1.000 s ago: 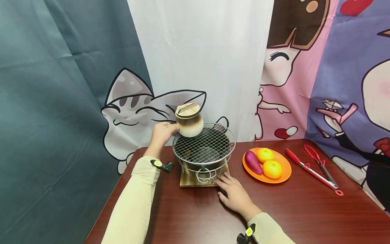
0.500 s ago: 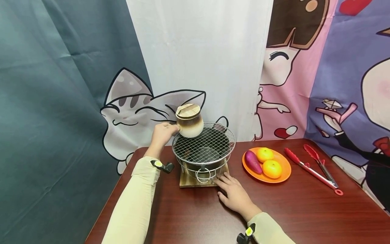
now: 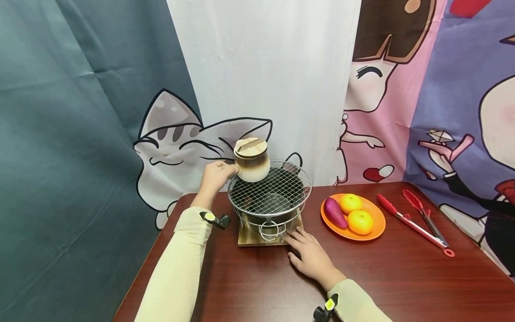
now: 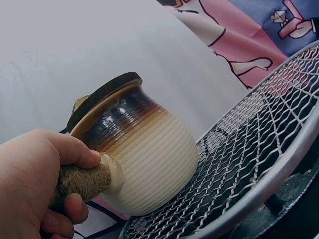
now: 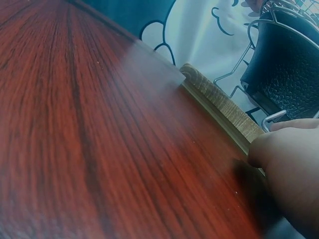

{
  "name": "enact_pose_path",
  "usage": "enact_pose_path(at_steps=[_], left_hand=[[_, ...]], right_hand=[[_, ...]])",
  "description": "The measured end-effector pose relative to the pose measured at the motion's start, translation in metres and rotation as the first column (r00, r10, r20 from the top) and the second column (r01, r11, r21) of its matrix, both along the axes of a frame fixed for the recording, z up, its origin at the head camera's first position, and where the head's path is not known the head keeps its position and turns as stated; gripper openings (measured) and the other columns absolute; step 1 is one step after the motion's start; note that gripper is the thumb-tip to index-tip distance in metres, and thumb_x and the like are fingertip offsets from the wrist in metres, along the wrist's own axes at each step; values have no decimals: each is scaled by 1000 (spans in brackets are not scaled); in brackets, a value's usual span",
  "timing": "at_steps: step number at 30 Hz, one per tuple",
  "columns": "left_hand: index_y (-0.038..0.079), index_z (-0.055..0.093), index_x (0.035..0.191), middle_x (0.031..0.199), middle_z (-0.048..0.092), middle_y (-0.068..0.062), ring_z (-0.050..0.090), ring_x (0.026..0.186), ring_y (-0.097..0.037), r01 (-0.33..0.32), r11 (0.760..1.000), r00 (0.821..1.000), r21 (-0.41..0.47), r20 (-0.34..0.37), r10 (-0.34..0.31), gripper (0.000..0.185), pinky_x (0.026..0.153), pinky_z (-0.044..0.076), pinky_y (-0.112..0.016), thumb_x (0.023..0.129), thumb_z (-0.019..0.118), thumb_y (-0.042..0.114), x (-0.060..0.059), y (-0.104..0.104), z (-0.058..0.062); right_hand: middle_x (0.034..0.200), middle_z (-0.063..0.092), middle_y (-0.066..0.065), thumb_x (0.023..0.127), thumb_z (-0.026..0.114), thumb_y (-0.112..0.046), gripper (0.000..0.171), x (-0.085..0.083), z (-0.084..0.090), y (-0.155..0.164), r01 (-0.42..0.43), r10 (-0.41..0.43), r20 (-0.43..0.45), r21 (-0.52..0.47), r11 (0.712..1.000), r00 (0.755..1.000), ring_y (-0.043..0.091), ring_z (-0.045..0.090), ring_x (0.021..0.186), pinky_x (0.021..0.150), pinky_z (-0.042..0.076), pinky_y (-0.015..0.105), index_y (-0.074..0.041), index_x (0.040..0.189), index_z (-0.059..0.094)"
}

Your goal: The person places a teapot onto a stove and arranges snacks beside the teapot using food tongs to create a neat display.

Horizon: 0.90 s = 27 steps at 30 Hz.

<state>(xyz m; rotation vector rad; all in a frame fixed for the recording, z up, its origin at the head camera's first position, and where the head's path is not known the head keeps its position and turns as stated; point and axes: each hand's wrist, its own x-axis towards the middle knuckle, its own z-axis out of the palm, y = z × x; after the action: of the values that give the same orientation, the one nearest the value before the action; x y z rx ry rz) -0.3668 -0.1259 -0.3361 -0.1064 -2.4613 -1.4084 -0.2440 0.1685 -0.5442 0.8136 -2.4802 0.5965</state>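
A person's left hand (image 3: 216,175) pinches the cord-wrapped handle (image 4: 82,180) of a lidded pot (image 3: 252,169) at the far left of a round wire grill (image 3: 273,192); whether they touch is unclear. The right hand (image 3: 311,257), fingers spread, rests at the near right of the wooden board (image 3: 248,239) beneath. The pot has barely shifted in the last second, suggesting a steady hold.

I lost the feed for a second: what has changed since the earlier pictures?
The pot has shifted very slightly down and right over the grill. Nothing was taken hold of or let go: the left hand still grips its handle. Right hand, plate and tongs stayed.
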Motion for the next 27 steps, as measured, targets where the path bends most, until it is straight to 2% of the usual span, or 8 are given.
enact_pose_path(at_steps=[7,12,18,21,27], left_hand=[[8,71,82,76,67,0,57,64,-15,21,999,1000,27,23,-21,22,60,46,-30,80,78,29,-1,1,2],[9,71,84,85,70,-3,59,65,-16,31,999,998,33,50,-32,25,62,46,-31,80,78,32,-3,0,3],[8,71,87,92,71,-8,62,65,-17,56,998,997,-9,62,-55,28,63,43,-33,81,77,35,-6,-5,4],[8,71,90,89,70,-8,63,67,-20,75,997,996,-26,55,-73,29,62,42,-34,81,77,35,-9,-8,5],[8,72,95,68,64,-4,58,61,-20,93,992,994,-82,60,-89,32,54,39,-31,81,78,36,-16,-14,7]], right_hand=[[137,62,13,85,74,-21,48,0,1,1,5,-5,2,7,1000,1000,47,50,132,106,38,63,-14,132,67],[137,62,13,85,73,-21,48,0,1,1,8,-8,4,5,1000,1000,46,49,132,107,38,63,-14,132,67],[138,62,12,86,73,-22,48,1,1,1,18,-18,8,19,1000,1000,45,49,133,107,39,62,-15,133,67],[138,62,12,86,73,-22,48,2,2,0,21,-21,10,26,999,1000,45,49,134,107,39,61,-15,133,67],[138,62,12,86,74,-22,49,2,1,0,30,-30,6,36,999,1000,44,49,134,107,39,60,-15,134,67]])
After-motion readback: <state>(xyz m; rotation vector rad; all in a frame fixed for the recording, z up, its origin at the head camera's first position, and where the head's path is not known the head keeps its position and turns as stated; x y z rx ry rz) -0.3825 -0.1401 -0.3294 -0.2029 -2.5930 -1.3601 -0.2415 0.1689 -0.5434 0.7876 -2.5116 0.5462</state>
